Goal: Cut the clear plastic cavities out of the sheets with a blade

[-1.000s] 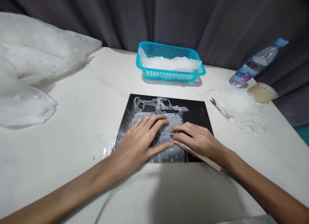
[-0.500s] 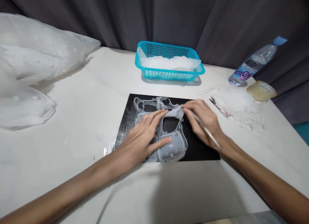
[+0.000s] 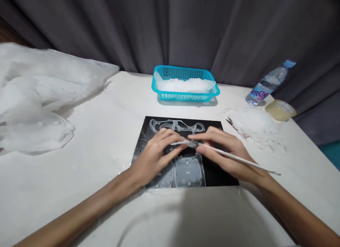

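Observation:
My left hand (image 3: 162, 151) pinches one end of a small translucent, flexible-looking piece (image 3: 189, 143) between thumb and fingers, lifted over the black board (image 3: 219, 178). Facing it, my right hand (image 3: 225, 149) is closed on a thin white stick-like tool (image 3: 240, 159), whose back end points right past the wrist. The tool's tip is at the piece, blurred and partly covered by my fingers. Beneath both hands lies a sheet of clear moulded plastic-like parts (image 3: 188, 172), with grey rounded panels at the front and curved openwork strips (image 3: 174, 125) at the back.
A blue basket (image 3: 186, 96) behind the board holds white translucent pieces. Large, filled translucent bags (image 3: 53, 87) lie at left. At right are a scrap pile (image 3: 256, 123), small scissors (image 3: 236, 128), a tape roll (image 3: 281, 110) and a water bottle (image 3: 267, 84). Dark curtain hangs behind.
My left hand, earlier spread flat on the sheet, now pinches the translucent piece, which has come away from the sheet. The tool has swung toward the right. The view has tilted up slightly.

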Motion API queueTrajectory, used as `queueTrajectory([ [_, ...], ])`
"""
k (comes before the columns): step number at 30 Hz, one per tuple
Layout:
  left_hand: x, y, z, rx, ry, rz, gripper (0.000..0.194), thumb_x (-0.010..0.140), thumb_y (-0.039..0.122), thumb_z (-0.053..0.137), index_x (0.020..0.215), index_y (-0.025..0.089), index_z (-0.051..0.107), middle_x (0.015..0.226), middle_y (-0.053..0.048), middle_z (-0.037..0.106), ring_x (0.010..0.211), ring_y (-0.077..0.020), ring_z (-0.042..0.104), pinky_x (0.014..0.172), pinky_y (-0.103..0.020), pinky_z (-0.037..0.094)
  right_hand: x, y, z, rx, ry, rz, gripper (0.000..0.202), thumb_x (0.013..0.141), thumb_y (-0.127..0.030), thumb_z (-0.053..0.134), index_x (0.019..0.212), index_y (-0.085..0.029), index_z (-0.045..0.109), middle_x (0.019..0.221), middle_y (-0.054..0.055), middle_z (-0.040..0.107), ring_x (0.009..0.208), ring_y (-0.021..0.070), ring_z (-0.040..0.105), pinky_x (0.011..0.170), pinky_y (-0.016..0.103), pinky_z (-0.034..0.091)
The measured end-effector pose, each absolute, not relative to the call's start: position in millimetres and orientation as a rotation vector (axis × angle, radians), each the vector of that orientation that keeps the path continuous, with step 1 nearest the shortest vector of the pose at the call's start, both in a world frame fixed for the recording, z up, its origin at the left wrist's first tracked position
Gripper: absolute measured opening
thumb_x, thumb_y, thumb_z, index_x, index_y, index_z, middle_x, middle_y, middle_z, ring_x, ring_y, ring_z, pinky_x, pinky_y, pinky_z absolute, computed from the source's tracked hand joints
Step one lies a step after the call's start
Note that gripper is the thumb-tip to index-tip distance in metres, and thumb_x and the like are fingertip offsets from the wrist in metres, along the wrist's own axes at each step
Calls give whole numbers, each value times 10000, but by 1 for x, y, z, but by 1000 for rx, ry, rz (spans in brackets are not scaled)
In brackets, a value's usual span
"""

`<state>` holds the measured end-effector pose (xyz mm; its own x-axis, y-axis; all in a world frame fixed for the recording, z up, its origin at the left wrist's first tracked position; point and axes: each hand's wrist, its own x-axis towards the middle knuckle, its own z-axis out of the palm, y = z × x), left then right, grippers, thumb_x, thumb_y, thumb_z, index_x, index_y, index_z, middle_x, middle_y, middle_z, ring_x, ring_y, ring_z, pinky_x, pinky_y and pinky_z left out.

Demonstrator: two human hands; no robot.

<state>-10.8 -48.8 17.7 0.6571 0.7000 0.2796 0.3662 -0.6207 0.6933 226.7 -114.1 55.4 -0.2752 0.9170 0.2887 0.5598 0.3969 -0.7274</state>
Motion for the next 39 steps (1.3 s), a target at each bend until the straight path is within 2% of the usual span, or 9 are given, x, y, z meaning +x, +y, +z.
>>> queueTrajectory([
  [2, -11, -46, 20, 2181, 815, 731, 174, 1059, 311, 570, 1103, 225, 714, 1061, -37, 712, 1015, -210, 633, 954, -372, 494, 240, -110, 48, -1370, -1949, 482, 202, 1054, -269, 582, 1221, -266, 695, 951, 23, 677, 819, 164, 656, 791, 302, 546],
  [6, -13, -44, 22, 2099, 885, 724, 165, 1030, 338, 600, 1043, 211, 706, 998, -30, 705, 955, -207, 633, 898, -359, 489, 271, -100, 21, -1476, -2286, 18, 204, 1049, -165, 503, 1111, -179, 697, 947, 87, 666, 890, 247, 654, 798, 392, 541],
  [10, -11, -47, 26, 2101, 994, 710, 226, 1000, 423, 620, 935, 213, 673, 918, -17, 687, 879, -205, 612, 850, -359, 479, 276, -101, 16, -1524, -2448, -69, 436, 991, -36, 435, 1373, -175, 594, 1069, 126, 640, 974, 280, 636, 819, 437, 562],
  [16, -10, -49, 30, 1923, 979, 670, 275, 996, 453, 620, 896, 199, 651, 865, 0, 650, 804, -176, 597, 742, -297, 463, 228, -113, 25, -1367, -2169, 131, 318, 1048, -328, 585, 1328, -177, 593, 1140, 121, 664, 1068, 271, 625, 929, 439, 558],
  [20, -13, -48, 23, 1819, 936, 617, 299, 994, 488, 621, 901, 203, 628, 836, 15, 601, 770, -163, 567, 685, -269, 451, 210, -116, 18, -1256, -2169, 101, 148, 1068, -227, 538, 1145, -160, 645, 1020, 99, 716, 948, 240, 647, 861, 403, 540],
  [23, -13, -46, 22, 1822, 934, 603, 298, 979, 499, 636, 928, 205, 635, 859, 6, 612, 785, -173, 583, 682, -270, 462, 209, -116, 17, -1211, -2167, 141, 166, 1080, -170, 486, 1111, -157, 649, 976, 84, 728, 900, 216, 651, 844, 383, 529],
  [28, -11, -47, 27, 1858, 857, 578, 265, 990, 468, 634, 1039, 221, 715, 1016, -20, 737, 942, -212, 677, 863, -321, 511, 209, -116, 16, -1195, -2207, 145, 208, 1092, -165, 448, 1140, -151, 650, 970, 89, 734, 871, 204, 654, 814, 365, 526],
  [34, -10, -49, 20, 1860, 960, 584, 326, 1002, 492, 607, 893, 202, 710, 814, 7, 679, 748, -165, 606, 704, -287, 506, 208, -113, 12, -1143, -2347, -405, 130, 1030, -123, 550, 1051, -136, 677, 848, 73, 714, 790, 215, 622, 777, 373, 481],
  [39, -23, -22, 11, 1238, 1179, 1012, 271, 923, 417, 695, 832, 180, 602, 752, 12, 617, 667, -146, 628, 675, -305, 615, 214, -114, 5, -974, -2343, -641, 194, 987, -161, 607, 799, -207, 616, 683, 22, 584, 648, 198, 498, 647, 363, 416],
])
